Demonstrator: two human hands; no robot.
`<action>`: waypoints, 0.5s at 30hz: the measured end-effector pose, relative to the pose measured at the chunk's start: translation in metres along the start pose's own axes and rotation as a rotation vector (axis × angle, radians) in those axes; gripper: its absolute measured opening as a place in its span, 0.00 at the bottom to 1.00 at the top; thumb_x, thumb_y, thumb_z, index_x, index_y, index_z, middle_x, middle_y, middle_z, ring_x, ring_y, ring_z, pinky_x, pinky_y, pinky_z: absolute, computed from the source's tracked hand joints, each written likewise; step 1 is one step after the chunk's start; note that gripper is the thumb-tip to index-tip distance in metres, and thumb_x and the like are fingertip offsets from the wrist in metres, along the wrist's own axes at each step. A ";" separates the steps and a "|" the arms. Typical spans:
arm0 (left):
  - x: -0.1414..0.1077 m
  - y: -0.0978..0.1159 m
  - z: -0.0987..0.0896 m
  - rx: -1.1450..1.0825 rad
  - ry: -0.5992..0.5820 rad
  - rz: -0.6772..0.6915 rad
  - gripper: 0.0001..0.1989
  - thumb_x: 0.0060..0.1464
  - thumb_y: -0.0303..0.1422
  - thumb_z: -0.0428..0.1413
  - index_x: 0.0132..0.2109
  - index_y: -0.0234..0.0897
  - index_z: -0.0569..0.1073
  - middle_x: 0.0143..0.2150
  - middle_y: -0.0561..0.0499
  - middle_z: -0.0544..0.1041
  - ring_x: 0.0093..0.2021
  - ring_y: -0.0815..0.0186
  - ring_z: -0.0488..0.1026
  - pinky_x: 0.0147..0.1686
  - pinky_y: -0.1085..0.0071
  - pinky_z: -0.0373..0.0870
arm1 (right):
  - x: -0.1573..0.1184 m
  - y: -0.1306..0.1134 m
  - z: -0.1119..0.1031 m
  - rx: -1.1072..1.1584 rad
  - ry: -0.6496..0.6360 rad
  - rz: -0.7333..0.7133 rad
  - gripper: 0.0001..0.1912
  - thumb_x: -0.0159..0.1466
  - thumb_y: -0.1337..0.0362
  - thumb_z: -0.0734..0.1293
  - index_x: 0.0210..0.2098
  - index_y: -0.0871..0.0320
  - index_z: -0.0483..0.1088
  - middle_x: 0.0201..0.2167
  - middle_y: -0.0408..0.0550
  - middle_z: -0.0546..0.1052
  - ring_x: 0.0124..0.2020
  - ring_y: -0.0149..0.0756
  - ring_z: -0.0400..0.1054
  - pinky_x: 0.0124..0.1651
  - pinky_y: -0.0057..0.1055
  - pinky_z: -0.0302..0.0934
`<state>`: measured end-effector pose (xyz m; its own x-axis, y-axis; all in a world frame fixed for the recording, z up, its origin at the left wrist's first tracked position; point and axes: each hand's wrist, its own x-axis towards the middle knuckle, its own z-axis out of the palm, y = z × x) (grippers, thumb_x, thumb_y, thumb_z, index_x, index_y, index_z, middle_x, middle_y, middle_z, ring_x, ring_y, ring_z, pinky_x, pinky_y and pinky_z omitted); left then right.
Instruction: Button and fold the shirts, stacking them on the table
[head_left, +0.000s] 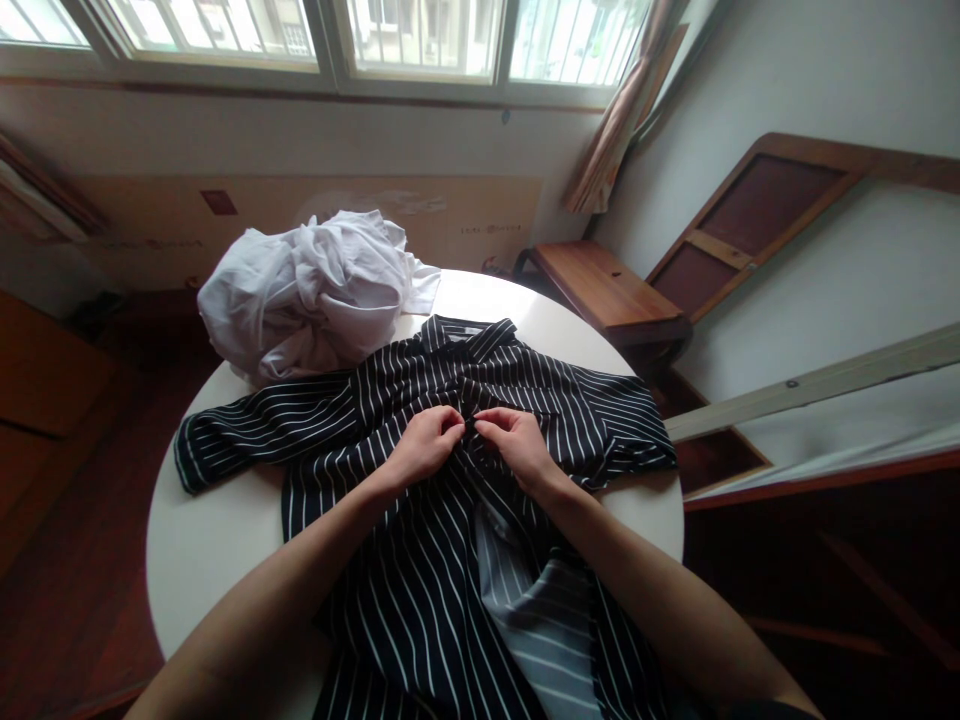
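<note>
A black shirt with white stripes (405, 560) lies face up on a round white table (217, 560), its collar toward the window and its sleeves spread to both sides. Over the front opening at chest height, my left hand (429, 440) pinches one edge of the placket. My right hand (517, 445) pinches the facing edge, the fingertips of both hands almost meeting. Any button between them is too small to make out. Below my hands the front falls apart, and the paler inside of the fabric shows on the right.
A bundled heap of white cloth (307, 290) sits on the table's far left edge. Behind the table on the right stands a wooden bench (607, 285), near a wood-framed panel (757, 220). Windows (420, 40) run along the back wall, with a curtain (619, 120) at the right.
</note>
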<state>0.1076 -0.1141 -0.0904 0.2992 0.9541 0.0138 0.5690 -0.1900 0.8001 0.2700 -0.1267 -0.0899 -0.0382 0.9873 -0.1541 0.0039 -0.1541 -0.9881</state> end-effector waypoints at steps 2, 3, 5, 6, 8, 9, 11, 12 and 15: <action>0.000 0.000 0.000 -0.001 -0.001 -0.012 0.09 0.54 0.33 0.51 0.33 0.35 0.74 0.31 0.51 0.76 0.33 0.66 0.71 0.33 0.72 0.64 | 0.000 0.001 0.000 -0.005 0.006 -0.013 0.11 0.51 0.60 0.70 0.31 0.61 0.76 0.28 0.47 0.77 0.27 0.31 0.68 0.31 0.28 0.62; 0.000 0.000 0.000 -0.005 -0.003 -0.018 0.09 0.54 0.33 0.51 0.33 0.35 0.74 0.31 0.51 0.76 0.33 0.66 0.71 0.33 0.72 0.64 | 0.000 0.002 0.000 -0.012 0.007 -0.021 0.11 0.51 0.60 0.70 0.31 0.61 0.76 0.28 0.47 0.77 0.27 0.31 0.68 0.31 0.28 0.62; 0.001 0.000 0.001 -0.016 -0.006 -0.029 0.09 0.54 0.34 0.51 0.33 0.35 0.74 0.31 0.51 0.76 0.32 0.66 0.71 0.33 0.73 0.64 | 0.000 0.002 0.000 -0.029 0.002 -0.035 0.11 0.51 0.60 0.70 0.31 0.61 0.76 0.27 0.47 0.77 0.27 0.31 0.68 0.31 0.28 0.62; 0.001 0.000 0.001 -0.022 -0.007 -0.031 0.09 0.54 0.34 0.51 0.33 0.35 0.74 0.31 0.51 0.76 0.33 0.66 0.71 0.33 0.73 0.65 | 0.000 0.003 0.000 -0.034 0.001 -0.036 0.11 0.51 0.60 0.70 0.31 0.61 0.76 0.27 0.47 0.77 0.27 0.31 0.68 0.31 0.28 0.62; 0.001 0.000 0.001 -0.034 -0.007 -0.025 0.09 0.54 0.34 0.51 0.33 0.35 0.74 0.31 0.51 0.76 0.33 0.66 0.71 0.33 0.73 0.65 | 0.000 0.003 0.000 -0.034 0.001 -0.028 0.11 0.51 0.60 0.70 0.31 0.61 0.76 0.27 0.47 0.77 0.26 0.31 0.68 0.30 0.28 0.62; 0.001 0.000 0.001 -0.041 -0.009 -0.018 0.09 0.53 0.33 0.51 0.33 0.35 0.74 0.31 0.51 0.76 0.33 0.66 0.71 0.33 0.73 0.65 | 0.000 0.003 0.000 -0.030 0.003 -0.023 0.11 0.51 0.60 0.70 0.31 0.61 0.76 0.27 0.47 0.77 0.26 0.31 0.68 0.30 0.28 0.62; 0.001 0.001 0.001 -0.058 -0.014 -0.008 0.09 0.53 0.32 0.51 0.34 0.35 0.74 0.31 0.51 0.76 0.33 0.66 0.71 0.34 0.73 0.66 | 0.000 0.003 0.000 -0.021 0.003 -0.015 0.11 0.51 0.61 0.70 0.31 0.61 0.76 0.27 0.47 0.78 0.27 0.31 0.68 0.31 0.28 0.62; 0.001 0.001 0.001 -0.066 -0.014 -0.009 0.09 0.53 0.32 0.51 0.34 0.35 0.75 0.32 0.51 0.76 0.34 0.66 0.72 0.34 0.73 0.66 | 0.000 0.003 0.000 -0.018 0.001 -0.013 0.11 0.51 0.61 0.70 0.31 0.61 0.76 0.28 0.47 0.78 0.27 0.31 0.68 0.31 0.28 0.62; 0.001 0.003 0.001 -0.087 -0.010 -0.031 0.10 0.53 0.32 0.50 0.33 0.35 0.75 0.31 0.51 0.76 0.33 0.66 0.72 0.34 0.73 0.66 | 0.001 0.003 0.001 -0.026 -0.001 -0.012 0.11 0.51 0.61 0.70 0.32 0.61 0.76 0.28 0.47 0.78 0.27 0.31 0.69 0.32 0.29 0.62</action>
<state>0.1106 -0.1145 -0.0888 0.2900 0.9569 -0.0173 0.5096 -0.1391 0.8491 0.2694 -0.1264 -0.0927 -0.0396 0.9891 -0.1420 0.0299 -0.1409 -0.9896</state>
